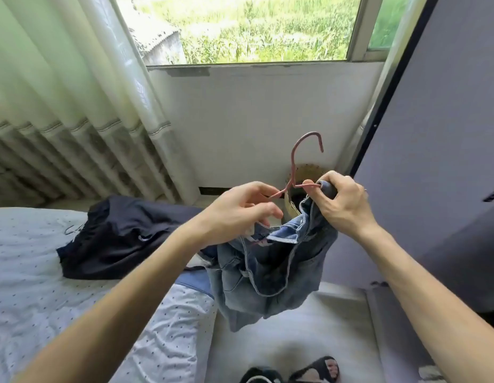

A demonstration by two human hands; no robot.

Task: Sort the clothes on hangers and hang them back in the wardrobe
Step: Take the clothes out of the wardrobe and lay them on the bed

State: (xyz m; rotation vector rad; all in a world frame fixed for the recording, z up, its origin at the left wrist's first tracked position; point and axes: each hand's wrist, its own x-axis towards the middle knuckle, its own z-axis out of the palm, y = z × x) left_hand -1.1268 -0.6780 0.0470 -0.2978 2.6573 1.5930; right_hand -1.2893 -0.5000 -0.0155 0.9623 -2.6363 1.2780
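Note:
A pair of blue jeans [270, 272] hangs in the air in front of me, partly threaded on a pink wire hanger [294, 167] whose hook points up. My left hand [240, 211] grips the hanger's left arm and the waistband. My right hand [342, 203] pinches the other side of the waistband over the hanger's right end. A dark navy garment [121, 236] lies crumpled on the bed [33, 272] at the left. The wardrobe's grey door [439, 161] stands at the right.
A window with a white curtain [74, 106] fills the wall ahead. A woven basket [306, 172] sits on the floor behind the hanger. My slippered feet [295, 371] stand on the pale floor between bed and wardrobe.

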